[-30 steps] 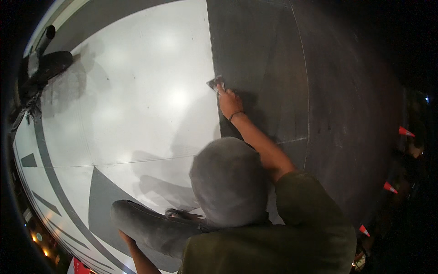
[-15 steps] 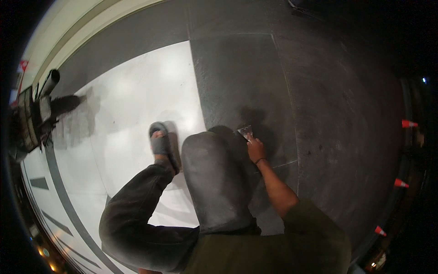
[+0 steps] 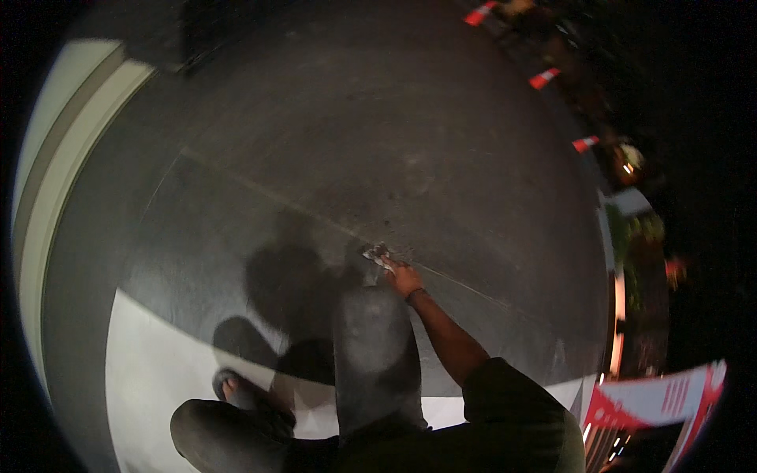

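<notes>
My right hand (image 3: 400, 276) grips a putty scraper (image 3: 375, 254) with a metal blade, held down on the dark grey floor (image 3: 426, 134) beside a thin pale seam line, just past my raised knee (image 3: 372, 339). The wrist has a dark band, and shadows of my body fall left of the blade. Below the dark area lies a white floor section (image 3: 150, 347), where my sandalled foot (image 3: 227, 385) rests, partly in shadow. My left hand is not in view.
A cream curved ledge or step (image 3: 75, 142) runs along the left rim. Red-and-white cones (image 3: 542, 78) stand along the right edge, beyond which are lights and greenery. A red-and-white banner (image 3: 643, 394) is at the lower right.
My view has swung round, leaving less white floor in sight and bringing the banner in. The scraper in my right hand has moved off the white-grey border onto another spot of dark floor.
</notes>
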`<state>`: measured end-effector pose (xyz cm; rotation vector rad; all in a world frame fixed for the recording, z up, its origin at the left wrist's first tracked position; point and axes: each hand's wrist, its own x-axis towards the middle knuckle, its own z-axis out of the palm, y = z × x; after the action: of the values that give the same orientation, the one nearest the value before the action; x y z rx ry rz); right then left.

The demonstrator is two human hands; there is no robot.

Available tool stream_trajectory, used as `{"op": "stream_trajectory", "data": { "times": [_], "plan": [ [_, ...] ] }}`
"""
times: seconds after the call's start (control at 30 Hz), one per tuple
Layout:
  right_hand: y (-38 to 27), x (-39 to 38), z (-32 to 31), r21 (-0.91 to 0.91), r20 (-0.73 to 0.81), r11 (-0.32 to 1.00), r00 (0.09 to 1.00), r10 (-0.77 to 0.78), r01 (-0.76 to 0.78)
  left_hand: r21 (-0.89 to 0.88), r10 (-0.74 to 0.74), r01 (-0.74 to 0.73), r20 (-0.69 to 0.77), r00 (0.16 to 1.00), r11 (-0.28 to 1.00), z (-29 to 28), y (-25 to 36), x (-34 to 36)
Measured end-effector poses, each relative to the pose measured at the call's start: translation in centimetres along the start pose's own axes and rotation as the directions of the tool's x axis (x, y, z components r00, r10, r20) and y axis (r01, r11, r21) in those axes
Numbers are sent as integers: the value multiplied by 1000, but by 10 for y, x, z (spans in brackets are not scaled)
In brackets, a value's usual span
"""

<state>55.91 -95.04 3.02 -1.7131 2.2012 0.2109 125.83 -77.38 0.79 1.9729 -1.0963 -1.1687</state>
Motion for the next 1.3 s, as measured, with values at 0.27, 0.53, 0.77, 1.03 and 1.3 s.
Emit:
{"op": "stream_trajectory", "data": {
  "times": [0.27,0.53,0.77,1.03,1.3],
  "plan": [
    [47,-170,-63,-43,-7,853,854,520,-519,-2,9,-9,-1,1000,1000,-66,-53,136],
    [14,-232,-64,-187,218,894,870,442,-407,327,47,52,-286,957,944,-65,-119,109],
    [-62,-126,-34,-73,124,938,931,344,-338,460,-1,107,-225,974,881,-67,-77,110],
    [-181,34,-78,-2,15,1000,1000,12,-11,744,-22,-230,312,950,628,-67,15,146],
    [-402,200,-71,-11,114,787,783,-612,617,708,-141,-170,358,923,685,-96,51,183]
  ]
}}
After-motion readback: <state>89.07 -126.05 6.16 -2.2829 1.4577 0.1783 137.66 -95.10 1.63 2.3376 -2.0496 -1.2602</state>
